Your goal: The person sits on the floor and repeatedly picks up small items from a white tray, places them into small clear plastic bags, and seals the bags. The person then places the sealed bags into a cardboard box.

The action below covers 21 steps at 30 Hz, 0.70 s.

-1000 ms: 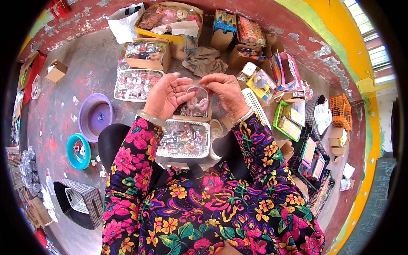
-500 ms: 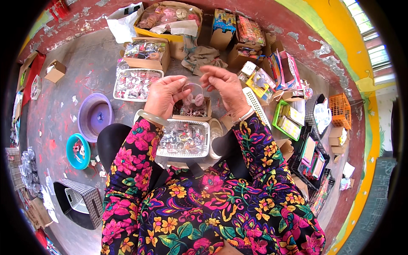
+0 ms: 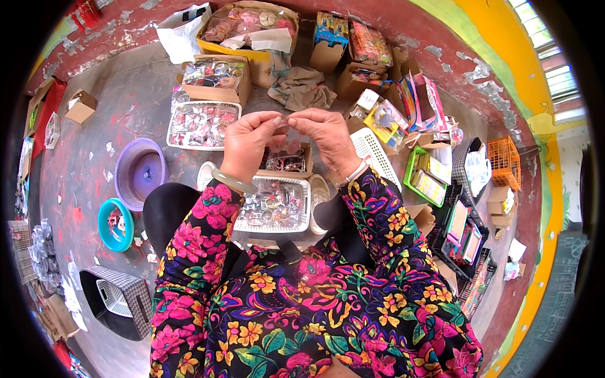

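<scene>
My left hand [image 3: 247,143] and my right hand [image 3: 329,138] meet in front of me, thumbs and fingertips pinched together. Between them hangs a small clear plastic bag [image 3: 292,142] with something pinkish in it, partly hidden by the fingers. Both hands appear to grip its upper edge. Beneath them stands a small cardboard box [image 3: 285,174] holding dark and reddish small items. Nearer to me, a white plastic basket [image 3: 309,211] is filled with small clear packets.
Another white basket [image 3: 169,135] of packets lies beyond my left hand, near a cardboard box [image 3: 245,88]. A purple basin [image 3: 123,173] and a turquoise basin [image 3: 103,230] sit at left. At right are a green tray [image 3: 409,183], black crates [image 3: 469,268] and an orange crate [image 3: 506,165].
My right hand has come down and left to meet the left hand, its raised fingers now pinching at the bag's top. The pink contents hang less visibly behind the fingers.
</scene>
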### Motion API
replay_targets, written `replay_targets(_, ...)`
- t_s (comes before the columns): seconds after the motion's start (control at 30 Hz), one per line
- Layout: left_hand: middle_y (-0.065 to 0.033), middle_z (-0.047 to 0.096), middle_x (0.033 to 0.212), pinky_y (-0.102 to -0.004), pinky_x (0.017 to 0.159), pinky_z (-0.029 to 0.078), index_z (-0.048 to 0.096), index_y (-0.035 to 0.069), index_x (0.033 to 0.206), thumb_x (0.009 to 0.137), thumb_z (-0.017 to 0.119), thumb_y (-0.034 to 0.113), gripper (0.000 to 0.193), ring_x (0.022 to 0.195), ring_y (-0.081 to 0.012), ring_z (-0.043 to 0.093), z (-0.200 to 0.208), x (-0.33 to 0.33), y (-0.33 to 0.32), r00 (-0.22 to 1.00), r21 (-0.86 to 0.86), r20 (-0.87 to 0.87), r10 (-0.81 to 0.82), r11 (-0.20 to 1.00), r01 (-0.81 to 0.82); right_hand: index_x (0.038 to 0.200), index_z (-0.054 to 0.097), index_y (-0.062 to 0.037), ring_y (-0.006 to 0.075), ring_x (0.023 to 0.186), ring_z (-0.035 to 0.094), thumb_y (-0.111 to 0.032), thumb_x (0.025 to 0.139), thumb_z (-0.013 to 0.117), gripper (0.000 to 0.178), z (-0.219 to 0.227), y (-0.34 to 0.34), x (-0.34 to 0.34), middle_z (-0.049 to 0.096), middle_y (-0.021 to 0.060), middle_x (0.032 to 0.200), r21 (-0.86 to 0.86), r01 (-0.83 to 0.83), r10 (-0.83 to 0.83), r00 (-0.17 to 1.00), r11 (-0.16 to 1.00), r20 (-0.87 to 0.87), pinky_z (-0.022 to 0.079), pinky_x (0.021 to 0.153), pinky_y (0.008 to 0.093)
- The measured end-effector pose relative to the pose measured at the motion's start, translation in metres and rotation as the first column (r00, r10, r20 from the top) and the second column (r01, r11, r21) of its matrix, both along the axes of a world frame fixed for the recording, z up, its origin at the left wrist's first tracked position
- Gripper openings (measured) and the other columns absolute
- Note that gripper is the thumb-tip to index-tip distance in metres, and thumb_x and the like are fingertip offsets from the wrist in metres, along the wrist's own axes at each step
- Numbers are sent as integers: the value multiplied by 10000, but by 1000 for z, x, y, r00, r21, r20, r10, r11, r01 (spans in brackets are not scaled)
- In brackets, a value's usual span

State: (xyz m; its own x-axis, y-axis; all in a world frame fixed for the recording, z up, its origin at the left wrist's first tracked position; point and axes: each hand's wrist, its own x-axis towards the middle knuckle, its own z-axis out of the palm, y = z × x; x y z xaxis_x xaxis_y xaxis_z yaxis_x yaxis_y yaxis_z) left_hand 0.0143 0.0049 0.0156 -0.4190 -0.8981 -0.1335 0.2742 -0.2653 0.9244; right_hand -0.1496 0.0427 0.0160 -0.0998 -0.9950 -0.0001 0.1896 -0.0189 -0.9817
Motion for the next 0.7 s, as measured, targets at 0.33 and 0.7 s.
replay_targets(0.33,-121,636,920,-248,684,544,589,-52,982,884,528,69,167,843,-206,643,5,3,-3,998,31,-50,-36,999,38,860,668,14,74,717,555,-77,783,656,120,7,3,-8,638,29,779,60,2,-6,998,998,64,437,656,197)
replay_targets(0.7,-88,605,1066,-237,712,500,585,40,1108,824,617,113,295,1010,-174,571,10,7,-8,982,-283,191,-1,958,56,818,661,11,78,702,551,-38,759,659,76,10,2,-15,623,17,742,37,132,-131,991,991,-17,431,621,211)
